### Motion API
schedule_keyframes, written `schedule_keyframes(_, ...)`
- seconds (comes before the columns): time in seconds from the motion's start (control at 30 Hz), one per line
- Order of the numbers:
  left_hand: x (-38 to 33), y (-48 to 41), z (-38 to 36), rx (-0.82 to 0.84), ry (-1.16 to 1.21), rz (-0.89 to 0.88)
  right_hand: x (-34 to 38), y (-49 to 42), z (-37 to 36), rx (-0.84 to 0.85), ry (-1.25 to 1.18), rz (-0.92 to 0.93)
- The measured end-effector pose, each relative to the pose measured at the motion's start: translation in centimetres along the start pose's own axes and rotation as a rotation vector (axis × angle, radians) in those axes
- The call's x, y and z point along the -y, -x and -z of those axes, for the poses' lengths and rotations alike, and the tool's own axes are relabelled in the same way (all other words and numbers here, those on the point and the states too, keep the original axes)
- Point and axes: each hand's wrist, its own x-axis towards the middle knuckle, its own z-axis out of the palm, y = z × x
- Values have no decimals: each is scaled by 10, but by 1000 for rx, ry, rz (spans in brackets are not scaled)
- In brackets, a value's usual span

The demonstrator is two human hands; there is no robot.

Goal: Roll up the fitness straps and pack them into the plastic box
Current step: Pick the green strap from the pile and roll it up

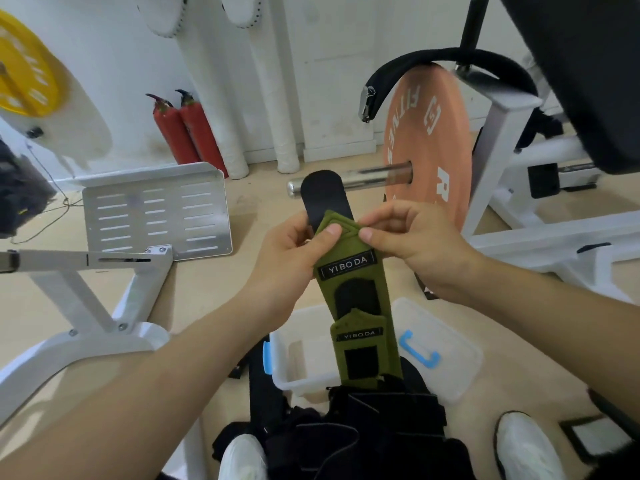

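Note:
I hold a green fitness strap [349, 271] with a YIBODA label upright in front of me. My left hand [294, 258] grips its upper left edge, thumb on the green tip. My right hand [412, 244] pinches the upper right edge. A black tongue [320, 195] sticks up behind the green tip. A second green strap [360, 344] hangs lower, in front of the first. Below stands the clear plastic box [294, 362] with a blue latch, and its lid [440, 348] lies to the right. A heap of black straps [363, 420] lies on the floor in front of the box.
An orange weight plate [429, 147] on a chrome bar [346, 180] stands just behind my hands. White machine frames [104, 306] flank both sides, with a perforated footplate [156, 213] at left. Two red extinguishers [187, 133] lean on the wall. My white shoes [523, 445] are at the bottom.

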Motion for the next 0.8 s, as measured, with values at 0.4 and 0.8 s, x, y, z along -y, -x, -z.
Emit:
schedule_keyframes(0.4,4,-9,16,-181,-991,-726,0,2,4,60,-44,25)
schedule_keyframes(0.8,-1,-6,12,37,-190,-79,-5,10,1,66,199,155)
